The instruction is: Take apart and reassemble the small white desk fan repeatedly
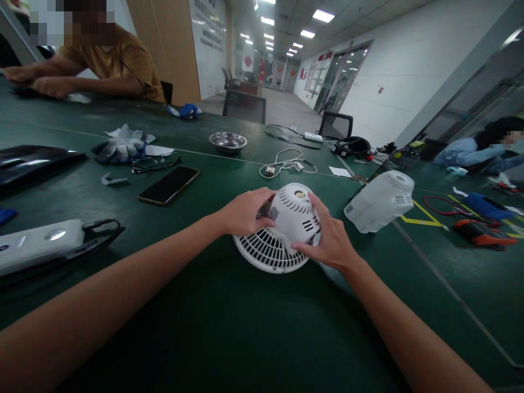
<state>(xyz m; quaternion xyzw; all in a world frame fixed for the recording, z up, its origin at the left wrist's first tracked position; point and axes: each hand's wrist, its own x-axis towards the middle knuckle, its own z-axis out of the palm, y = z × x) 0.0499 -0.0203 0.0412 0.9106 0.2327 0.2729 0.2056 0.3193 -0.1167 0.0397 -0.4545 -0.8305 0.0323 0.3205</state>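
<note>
Both of my hands grip a white fan head (292, 210), its slotted motor housing facing up and toward me. My left hand (248, 212) is closed on the housing's left side, the thumb lying near a grey label. From the right, my right hand (329, 234) wraps the housing, its thumb along the lower front. Below the housing spreads the round white grille (272, 254), which rests on or just above the green table. To the right stands a white plastic housing (380, 202) with vents, apart from my hands.
On the green table (229, 327) lie a phone (168, 185), a metal bowl (227, 142), a white cable (286, 166), gloves (123, 143) and a white device (41, 245). An orange multimeter (485, 233) is at right. One person (118, 65) sits far left, another (470, 147) far right.
</note>
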